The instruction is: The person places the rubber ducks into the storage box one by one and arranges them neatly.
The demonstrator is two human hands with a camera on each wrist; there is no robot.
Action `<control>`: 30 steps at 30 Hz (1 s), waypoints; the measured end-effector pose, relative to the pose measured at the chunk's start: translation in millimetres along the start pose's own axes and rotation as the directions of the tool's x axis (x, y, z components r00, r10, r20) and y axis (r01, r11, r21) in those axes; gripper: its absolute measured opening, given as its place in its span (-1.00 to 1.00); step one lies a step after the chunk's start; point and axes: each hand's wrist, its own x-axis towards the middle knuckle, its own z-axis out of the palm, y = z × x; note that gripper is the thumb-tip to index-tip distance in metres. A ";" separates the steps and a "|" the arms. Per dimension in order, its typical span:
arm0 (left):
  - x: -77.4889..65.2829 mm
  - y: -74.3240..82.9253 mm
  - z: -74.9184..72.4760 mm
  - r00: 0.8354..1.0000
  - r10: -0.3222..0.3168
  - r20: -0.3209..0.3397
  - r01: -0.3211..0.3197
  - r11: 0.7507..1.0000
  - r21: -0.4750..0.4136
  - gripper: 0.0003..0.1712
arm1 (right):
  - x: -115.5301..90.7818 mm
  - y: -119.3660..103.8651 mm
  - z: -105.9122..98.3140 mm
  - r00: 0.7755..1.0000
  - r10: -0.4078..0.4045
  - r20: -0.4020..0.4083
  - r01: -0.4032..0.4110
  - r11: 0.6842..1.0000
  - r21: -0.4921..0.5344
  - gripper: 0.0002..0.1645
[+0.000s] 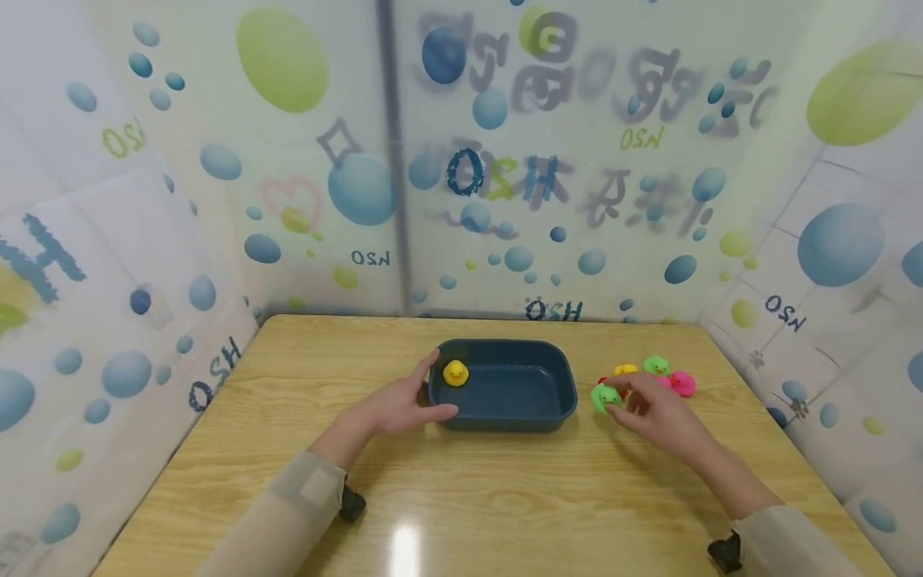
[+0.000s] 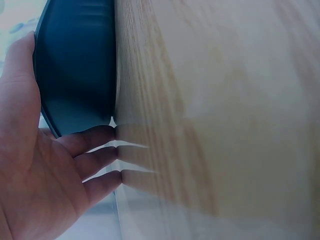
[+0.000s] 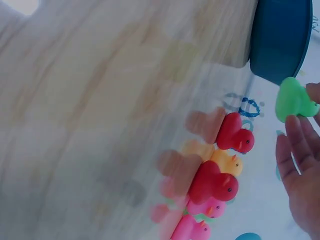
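A lime-green toy duck [image 1: 606, 398] is held at about 3 o'clock from the navy plastic basin [image 1: 502, 425], just beyond its short end and, by the right wrist view, clear of the tabletop. The right hand [image 1: 663, 413] has it pinched between thumb and fingertips, the palm left free; so small a toy seems to suit a light fingertip hold, which leaves most of it uncovered. It looks smooth, glossy and rounded, with a plump body, a small head and a dark eye, probably soft rubber or vinyl.

The left hand [image 1: 400, 405] is spread wide around the basin's 9 o'clock end, thumb at the near rim and fingertips reaching down to the table [image 1: 505, 505]. It appears to steady the basin rather than clench it. Inside, toward 10 o'clock, a yellow duck [image 1: 456, 373] sits upright near that end.

From the held duck, the other ducks cluster between 12 and 3 o'clock, close enough to suit the right hand's reach: two red ducks [image 3: 212, 182], an orange-yellow duck [image 3: 226, 161], two pink ducks [image 1: 683, 384] and a second green duck [image 1: 655, 365]. Past the table's 12 o'clock edge hangs a bubble-printed backdrop [image 1: 606, 232].
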 end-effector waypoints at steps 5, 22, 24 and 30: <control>-0.3 0.7 -0.4 1.000 -0.004 0.000 0.004 1.000 0.006 0.39 | 7.3 -10.5 2.4 0.998 -0.035 -0.053 0.035 0.999 -0.006 -0.53; -0.3 1.3 -0.6 1.000 0.000 0.008 0.000 1.000 0.005 0.40 | 39.9 -37.9 33.0 1.000 0.006 0.004 -0.006 0.996 0.091 -0.53; -0.2 1.7 -0.8 1.000 0.000 0.010 0.000 1.000 0.003 0.39 | 43.9 -41.2 36.7 1.000 0.006 0.013 -0.007 0.995 0.096 -0.53; 0.7 0.6 -1.2 1.000 -0.003 0.010 0.003 1.000 0.016 0.39 | 59.1 -47.9 47.4 1.000 0.013 0.027 -0.015 0.997 0.079 -0.53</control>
